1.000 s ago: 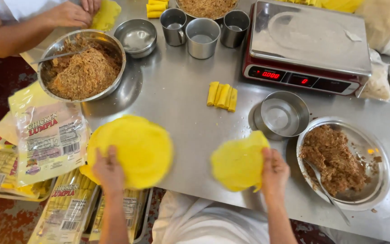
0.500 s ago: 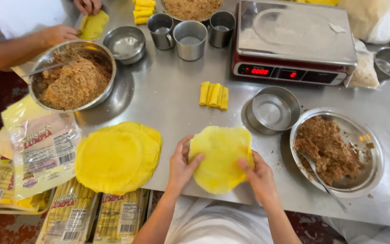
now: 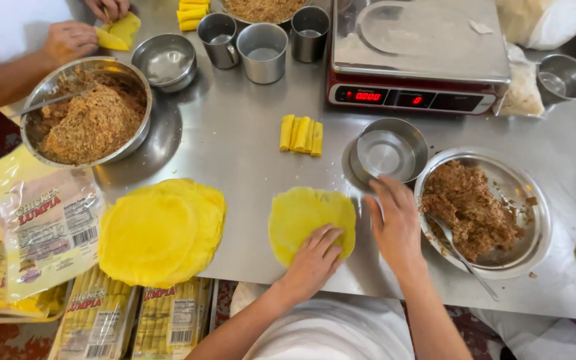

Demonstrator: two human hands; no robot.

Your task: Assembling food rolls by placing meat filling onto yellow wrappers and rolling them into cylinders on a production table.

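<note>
A single round yellow wrapper (image 3: 301, 217) lies flat on the steel table near the front edge. My left hand (image 3: 315, 257) rests palm down on its lower right part, fingers spread. My right hand (image 3: 395, 220) hovers open just right of the wrapper, its fingers pointing toward a small steel bowl (image 3: 388, 150) and beside a round metal plate (image 3: 531, 250) of brown minced filling with a spoon (image 3: 465, 257) in it. A stack of yellow wrappers (image 3: 158, 230) sits to the left. Several rolled yellow pieces (image 3: 301, 133) lie further back.
A red and steel scale (image 3: 418, 60) stands at the back right. A large bowl (image 3: 85, 110) of shredded filling sits at the left, where another person's hands (image 3: 68, 40) fold a wrapper. Steel cups (image 3: 261, 50) and a small bowl (image 3: 165, 60) line the back. Printed packets (image 3: 48, 227) lie front left.
One wrapper came off the stack and now lies flat on the table. My right hand has let go of it and moved right toward the filling plate; my left hand stays on it.
</note>
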